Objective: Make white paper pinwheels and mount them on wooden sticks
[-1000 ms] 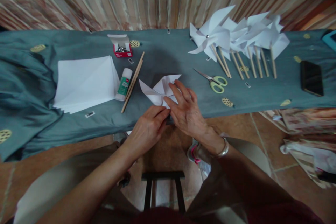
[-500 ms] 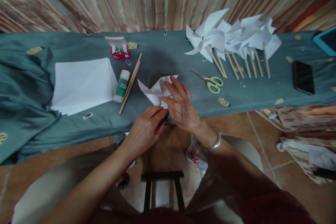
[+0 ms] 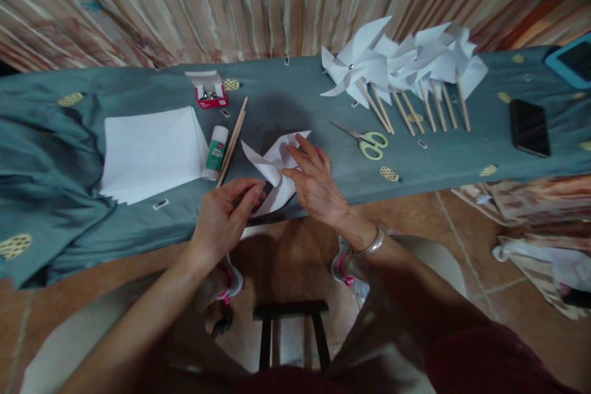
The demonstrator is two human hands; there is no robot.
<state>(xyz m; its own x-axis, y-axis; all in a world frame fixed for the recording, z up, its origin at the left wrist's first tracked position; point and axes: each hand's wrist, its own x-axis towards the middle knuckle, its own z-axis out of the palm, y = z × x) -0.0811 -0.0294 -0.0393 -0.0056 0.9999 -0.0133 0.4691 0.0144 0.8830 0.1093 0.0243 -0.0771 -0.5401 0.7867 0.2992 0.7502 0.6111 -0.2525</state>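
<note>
A white paper pinwheel lay near the front edge of the cloth-covered surface, its blades curling out from a folded middle. The right hand reached over it from the right, back of the hand upward, with its fingers spread and lightly bent; the tips rested on the paper at the middle and on the upper right blade. Its forearm sloped in from the lower right, a silver bracelet at the wrist. The left hand stood just beside the lower blade, thumb side up and wrist nearly straight, the forearm slanting in from the lower left. Its fingers were curled, thumb and forefinger tips close together, though whether they pinched anything I could not tell. Near that hand, two wooden sticks lay aslant beside a glue stick, with a stack of white paper farther left. Behind the glue stick sat an open red box of small metal pieces. To the pinwheel's right lay green-handled scissors, and beyond them a row of overlapping pinwheels on sticks. A dark phone lay toward the right end, near a blue-framed device.
</note>
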